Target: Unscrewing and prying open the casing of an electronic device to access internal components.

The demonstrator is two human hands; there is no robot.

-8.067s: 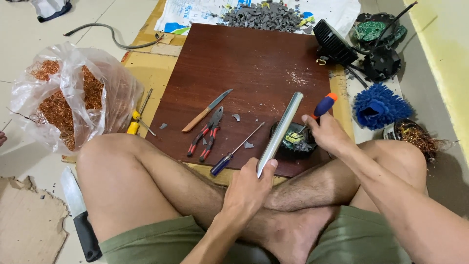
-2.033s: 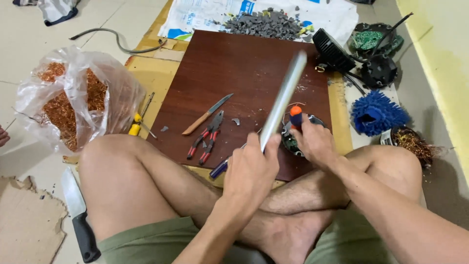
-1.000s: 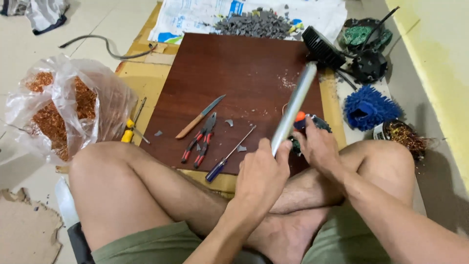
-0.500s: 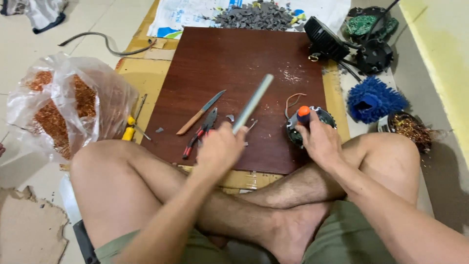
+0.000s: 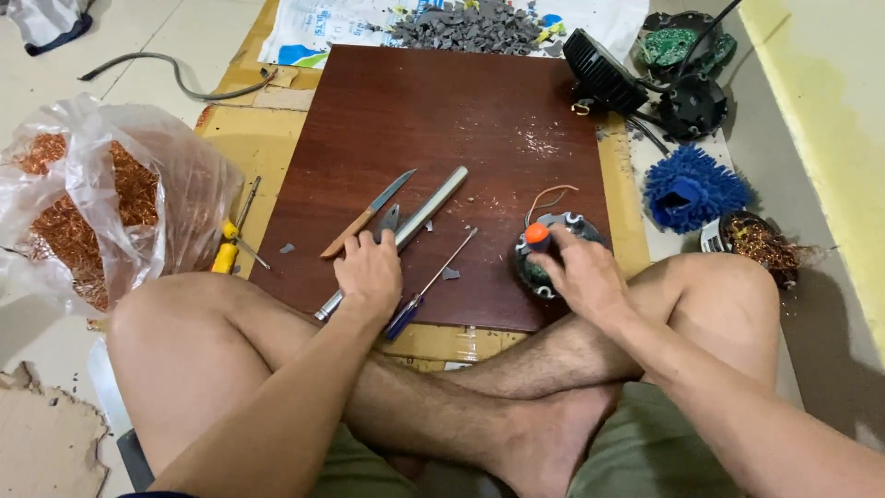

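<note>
Left hand [image 5: 369,272] lay loosely closed on the metal pipe [image 5: 398,237] on the brown board [image 5: 442,120], the pipe's long axis running diagonally from near the left knee up and away toward the board's middle. Right hand [image 5: 583,277] gripped an orange-tipped tool [image 5: 537,236] pressed on the round motor part [image 5: 551,254] — well right of the pipe. A screwdriver [image 5: 429,286] lay between them, nearer the left hand.

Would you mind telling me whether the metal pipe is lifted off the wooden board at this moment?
No, the metal pipe lies flat on the wooden board, with the left hand resting over its near end.
</note>
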